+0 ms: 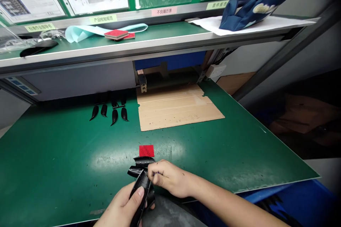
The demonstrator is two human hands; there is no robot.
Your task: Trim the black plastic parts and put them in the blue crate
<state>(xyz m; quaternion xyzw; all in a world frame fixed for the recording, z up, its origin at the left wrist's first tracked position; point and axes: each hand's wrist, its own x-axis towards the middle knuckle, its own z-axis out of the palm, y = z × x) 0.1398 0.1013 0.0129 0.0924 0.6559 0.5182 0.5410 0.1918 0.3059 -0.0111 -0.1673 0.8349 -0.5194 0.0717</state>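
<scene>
Near the front edge of the bench, my left hand (125,202) is closed around a long, curved black plastic part (143,182), its thumb pressed on the shell. My right hand (167,177) is closed with curled fingers at the upper end of that part. What its fingers grip is hidden. Just beyond the hands, more curved black plastic pieces (144,161) show; I cannot tell whether they are joined to the held part. A red sanding pad (146,150) lies flat on the bench behind them.
On the green bench (80,166) lie a cardboard sheet (178,110) and several black leaf-shaped parts (114,115). A shelf (165,35) above holds red pads (116,34), a pale blue strip (85,32) and a navy cloth item (247,10). A blue bin (301,198) stands below right.
</scene>
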